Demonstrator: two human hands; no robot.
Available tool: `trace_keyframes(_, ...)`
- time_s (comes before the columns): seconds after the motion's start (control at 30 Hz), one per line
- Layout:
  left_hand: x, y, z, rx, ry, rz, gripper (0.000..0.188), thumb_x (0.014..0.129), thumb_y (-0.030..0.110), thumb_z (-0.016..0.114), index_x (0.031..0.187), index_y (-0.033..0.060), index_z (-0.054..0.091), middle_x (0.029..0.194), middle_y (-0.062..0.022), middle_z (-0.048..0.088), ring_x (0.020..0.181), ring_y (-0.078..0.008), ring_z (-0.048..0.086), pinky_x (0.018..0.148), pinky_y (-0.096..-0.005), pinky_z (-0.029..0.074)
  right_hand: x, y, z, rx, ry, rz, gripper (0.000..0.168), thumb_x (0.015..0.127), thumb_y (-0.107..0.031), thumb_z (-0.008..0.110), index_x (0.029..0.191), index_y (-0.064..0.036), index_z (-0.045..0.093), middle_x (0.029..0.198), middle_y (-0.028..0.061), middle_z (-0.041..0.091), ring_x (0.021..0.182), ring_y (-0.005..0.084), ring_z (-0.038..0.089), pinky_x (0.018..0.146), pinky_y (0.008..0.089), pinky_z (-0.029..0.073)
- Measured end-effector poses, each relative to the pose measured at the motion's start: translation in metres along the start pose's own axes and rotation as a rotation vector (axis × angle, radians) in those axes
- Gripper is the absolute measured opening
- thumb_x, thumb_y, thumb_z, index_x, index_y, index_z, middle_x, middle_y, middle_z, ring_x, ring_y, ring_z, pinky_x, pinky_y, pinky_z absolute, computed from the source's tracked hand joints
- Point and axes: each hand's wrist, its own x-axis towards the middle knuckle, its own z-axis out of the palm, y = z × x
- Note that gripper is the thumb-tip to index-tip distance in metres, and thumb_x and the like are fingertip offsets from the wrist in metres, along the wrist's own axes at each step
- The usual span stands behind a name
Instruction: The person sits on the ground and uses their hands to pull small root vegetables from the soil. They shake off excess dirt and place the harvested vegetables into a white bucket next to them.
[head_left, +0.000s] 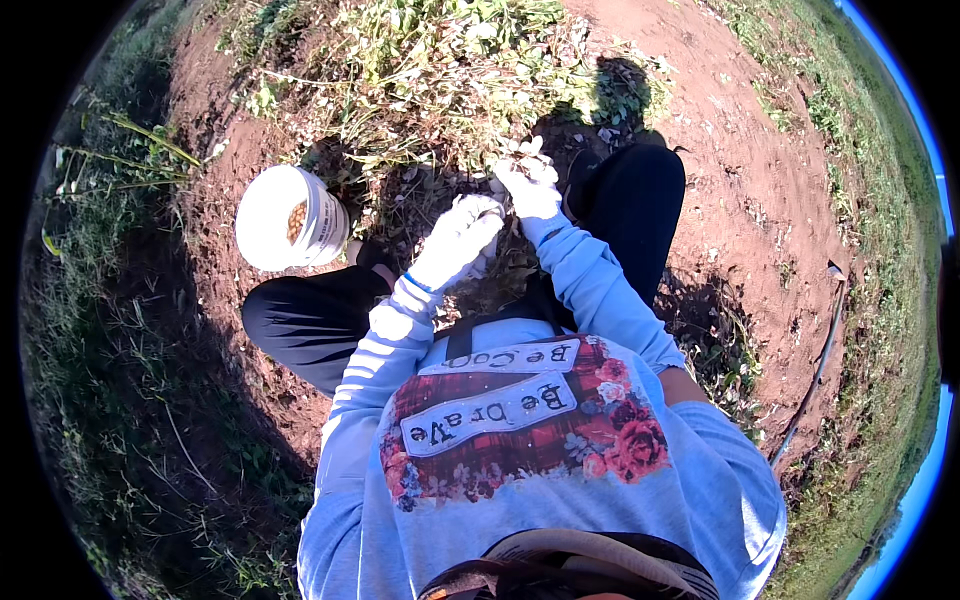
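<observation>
Both my hands wear white knit gloves. My left hand (461, 241) is curled in front of my lap, close beside the right; whether anything lies in its fingers is hidden. Slightly farther out, my right hand (529, 193) is closed around a leafy plant sprig (527, 152), whose pale leaves stick out past the fingers. A heap of pulled, partly dried plants (442, 97) spreads beyond both hands. To the left stands a white plastic bucket (259, 225), tilted in this view. Small tan pods (297, 222), probably peanuts, show inside it.
My bent knees in black trousers frame the work area, the left knee (300, 311) just below the bucket. Reddish bare soil (739, 187) runs along the right. There lies a long-handled tool (817, 367). Tall green weeds (142, 360) grow at the left.
</observation>
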Motion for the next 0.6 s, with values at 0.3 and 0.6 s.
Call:
trace_keyframes(0.3,-0.034,-0.011,0.018,0.727,0.49,0.485,0.023,0.09,0.016,0.068,0.11,0.0062,0.06,0.083,-0.0123,0.068,0.072,-0.0179,0.067,0.073,-0.0345,0.056,-0.004,0.052,0.014,0.805,-0.429,-0.269,0.031,0.096,-0.02,0.049,0.123,-0.008,0.057,0.12,0.0175,0.064,0.112,0.0344,0.06,0.101,0.0496,0.046)
trace_keyframes(0.6,0.008,-0.055,-0.113,-0.721,0.572,0.115,0.015,0.098,0.022,0.057,0.092,0.0085,0.055,0.063,-0.0002,0.049,0.046,-0.0095,0.041,0.038,-0.0226,0.033,0.003,0.049,0.001,1.253,-0.647,-0.227,0.045,0.095,-0.035,0.059,0.134,-0.014,0.05,0.132,0.0093,0.059,0.118,0.029,0.055,0.1,0.0492,0.045)
